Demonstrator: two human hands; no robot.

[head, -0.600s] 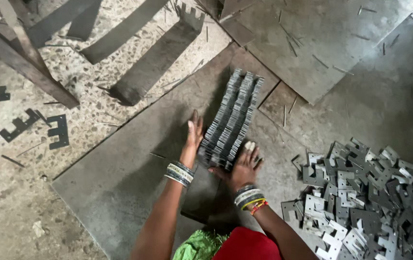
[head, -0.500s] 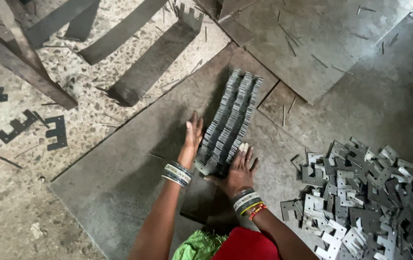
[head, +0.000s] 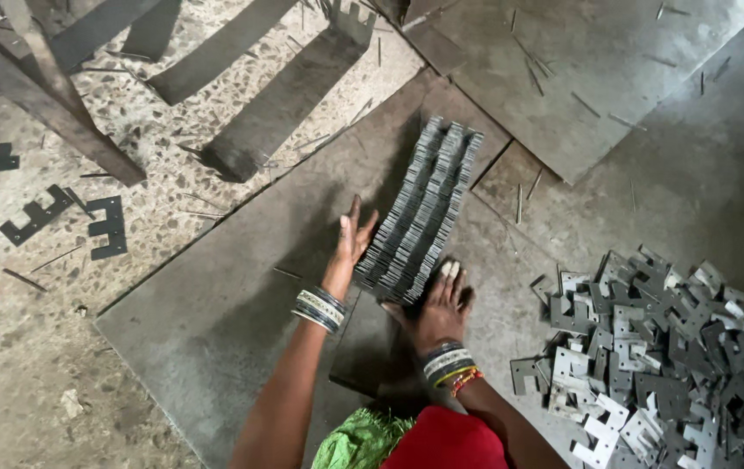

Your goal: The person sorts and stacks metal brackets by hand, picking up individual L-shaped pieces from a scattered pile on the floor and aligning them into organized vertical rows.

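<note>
Two hands, left hand (head: 350, 239) and right hand (head: 441, 304), fingers flat, unclenched, against long grey stack of metal plates (head: 424, 208).

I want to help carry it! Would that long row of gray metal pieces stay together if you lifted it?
Probably not. The row of metal pieces looks like many separate thin plates standing on edge, so it would likely slump or spill. The left hand and right hand press its side and end. It's probably heavy too.

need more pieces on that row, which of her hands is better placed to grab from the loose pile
Right. The right hand rests at the near end of the stacked row, on the side where the loose pile of cut metal pieces lies. The left hand braces the row's far side, away from the pile.
</note>
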